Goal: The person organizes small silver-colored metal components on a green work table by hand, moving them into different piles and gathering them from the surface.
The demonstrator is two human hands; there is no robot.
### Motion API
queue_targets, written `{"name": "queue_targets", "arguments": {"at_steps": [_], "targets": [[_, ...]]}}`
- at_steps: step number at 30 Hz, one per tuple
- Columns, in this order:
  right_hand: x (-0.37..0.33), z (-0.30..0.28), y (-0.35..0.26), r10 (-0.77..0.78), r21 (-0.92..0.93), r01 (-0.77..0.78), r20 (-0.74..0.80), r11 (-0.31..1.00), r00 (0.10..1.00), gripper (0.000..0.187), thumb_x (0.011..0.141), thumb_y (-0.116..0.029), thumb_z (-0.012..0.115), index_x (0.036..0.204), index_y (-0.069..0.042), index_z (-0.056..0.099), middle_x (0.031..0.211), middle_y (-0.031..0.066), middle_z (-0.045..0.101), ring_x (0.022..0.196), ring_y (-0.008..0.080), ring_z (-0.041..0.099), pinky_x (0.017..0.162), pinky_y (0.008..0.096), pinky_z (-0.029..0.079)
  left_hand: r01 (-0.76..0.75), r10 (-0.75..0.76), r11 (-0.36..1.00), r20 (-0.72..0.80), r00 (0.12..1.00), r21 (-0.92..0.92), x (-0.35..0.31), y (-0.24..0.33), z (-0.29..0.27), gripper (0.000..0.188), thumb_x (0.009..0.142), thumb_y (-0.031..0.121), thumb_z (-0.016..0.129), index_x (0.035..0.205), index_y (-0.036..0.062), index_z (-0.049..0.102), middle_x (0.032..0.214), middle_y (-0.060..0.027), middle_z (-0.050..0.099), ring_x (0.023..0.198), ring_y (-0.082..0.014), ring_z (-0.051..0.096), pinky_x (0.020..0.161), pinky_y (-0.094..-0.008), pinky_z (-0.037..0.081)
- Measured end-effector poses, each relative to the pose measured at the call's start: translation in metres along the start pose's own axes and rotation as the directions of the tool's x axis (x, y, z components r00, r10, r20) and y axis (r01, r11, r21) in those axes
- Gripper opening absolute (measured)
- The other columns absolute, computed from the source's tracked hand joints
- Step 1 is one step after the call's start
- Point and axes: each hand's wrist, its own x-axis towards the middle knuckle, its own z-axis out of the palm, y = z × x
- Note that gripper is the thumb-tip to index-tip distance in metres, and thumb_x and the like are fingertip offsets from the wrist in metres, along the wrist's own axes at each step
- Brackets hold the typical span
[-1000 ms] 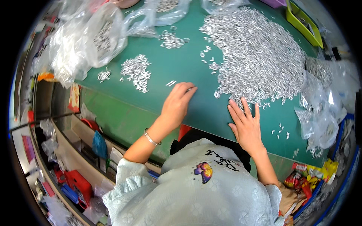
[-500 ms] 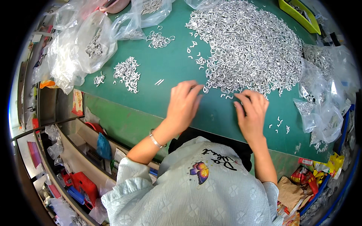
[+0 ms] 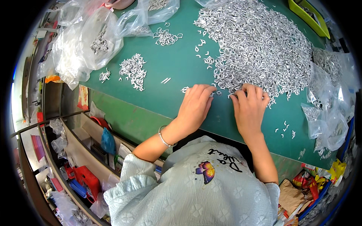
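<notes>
A large heap of small silvery curved metal pieces [image 3: 264, 49] covers the table's right half. My left hand [image 3: 195, 107] rests at its near left edge, thumb and forefinger closed on a small curved metal piece [image 3: 212, 94]. More small pieces [image 3: 184, 89] lie beside its knuckles, partly hidden by the hand. My right hand [image 3: 249, 107] is bent over the heap's near edge, thumb and fingers drawn together at a small piece [image 3: 229, 96]; its exact hold is partly hidden. Between the two hands lies a loose ring-like piece [image 3: 219, 93].
On the green table [image 3: 166, 103] sit a smaller pile of curved pieces [image 3: 134, 71], a pile of rings [image 3: 166, 37], short pins [image 3: 105, 75] and thin rods [image 3: 166, 80]. Clear plastic bags [image 3: 83, 49] stand left, others [image 3: 330, 116] right. A yellow-green tray [image 3: 311, 19] is far right.
My left hand has moved slightly right and down, its fingers closing at a piece. My right hand's fingers have shifted onto the heap's near edge. The whole view has shifted a little.
</notes>
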Motion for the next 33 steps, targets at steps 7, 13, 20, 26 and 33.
{"name": "queue_targets", "arguments": {"at_steps": [7, 13, 20, 26, 33], "targets": [[0.003, 0.006, -0.002, -0.016, -0.039, 0.015, -0.026, 0.999, 1.0, 0.015, 0.08, -0.014, 0.073, 0.091, -0.008, 0.066, 0.102, 0.0044, 0.054, 0.099, 0.0239, 0.05, 0.09, 0.0444, 0.033, 0.109, -0.084, 0.98, -0.152, 0.985, 0.164, -0.01, -0.02, -0.014, 0.038, 0.079, -0.004, 0.069, 0.115, 0.0059, 0.06, 0.103, -0.0071, 0.061, 0.097, -0.0239, 0.058, 0.085, -0.0362, 0.038], [0.009, 0.004, -0.008, 0.013, -0.051, -0.011, 0.027, 0.999, 1.0, 0.016, 0.079, -0.013, 0.075, 0.09, -0.007, 0.064, 0.102, 0.0048, 0.054, 0.1, 0.0241, 0.05, 0.091, 0.0442, 0.032, 0.145, -0.137, 0.988, -0.142, 0.98, 0.044, -0.015, -0.018, -0.019, 0.04, 0.078, -0.003, 0.071, 0.116, 0.0061, 0.06, 0.103, -0.0058, 0.059, 0.096, -0.024, 0.055, 0.085, -0.036, 0.036], [0.006, 0.007, -0.001, -0.052, -0.108, 0.052, 0.002, 0.993, 0.999, 0.011, 0.082, -0.01, 0.069, 0.089, -0.005, 0.061, 0.105, 0.0051, 0.056, 0.1, 0.0238, 0.051, 0.093, 0.0443, 0.031, 0.123, -0.106, 0.985, -0.138, 0.985, 0.124, -0.019, -0.031, -0.025, 0.025, 0.079, 0.002, 0.073, 0.102, 0.0067, 0.065, 0.103, -0.0046, 0.058, 0.097, -0.0237, 0.053, 0.082, -0.0391, 0.034], [0.002, -0.001, -0.004, -0.016, -0.03, 0.016, 0.001, 0.999, 1.0, 0.014, 0.081, -0.011, 0.071, 0.09, -0.007, 0.061, 0.108, 0.0055, 0.056, 0.104, 0.0248, 0.051, 0.094, 0.0452, 0.031, 0.122, -0.107, 0.988, -0.151, 0.983, 0.094, -0.021, -0.034, -0.028, 0.016, 0.08, 0.002, 0.072, 0.095, 0.0057, 0.066, 0.098, -0.0039, 0.058, 0.095, -0.0234, 0.053, 0.082, -0.038, 0.034], [-0.005, 0.005, -0.004, -0.004, -0.049, 0.005, 0.015, 0.999, 1.0, 0.018, 0.08, -0.013, 0.073, 0.091, -0.007, 0.061, 0.108, 0.0056, 0.056, 0.104, 0.0257, 0.051, 0.094, 0.0447, 0.031, 0.2, -0.186, 0.978, -0.201, 0.962, 0.055, -0.023, -0.036, -0.031, 0.019, 0.079, -0.001, 0.07, 0.096, 0.0051, 0.066, 0.101, -0.0047, 0.059, 0.099, -0.0248, 0.054, 0.081, -0.037, 0.037]]}}
